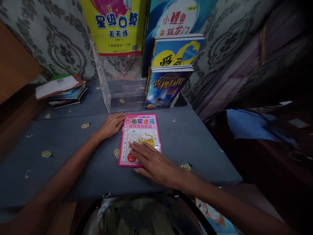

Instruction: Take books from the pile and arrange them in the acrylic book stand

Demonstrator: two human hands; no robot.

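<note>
- Two bare hands are working at one pink book (140, 133), which is lying closed and face up on the grey table cover (94, 169), near the table's front edge.
- The right hand (154, 163) is resting over the lower part of the front, its fingers stretching across the printed picture; it is pressing or lying flat rather than closing round anything.
- The left hand (112, 125) is reaching the book's upper left corner, its fingertips touching there; its thumb is not showing clearly, so I cannot tell whether it is pinching the edge or only leaning on it.
- Behind the book, a clear stand (127, 105) is holding a yellow book (117, 29) on the left and, on the right, a dark blue book (168, 86) that is standing in front of others. Its lower left tier is showing bare plastic.
- A pile of books (63, 89) is lying well apart, beyond the left forearm.
- As I am judging it, the step in hand is steadying or squaring the pink book on the table.
- Any further handling is calling first for the right palm to be freeing the cover, and for fingers to be getting under an edge while the left hand is bracing the corner.
</note>
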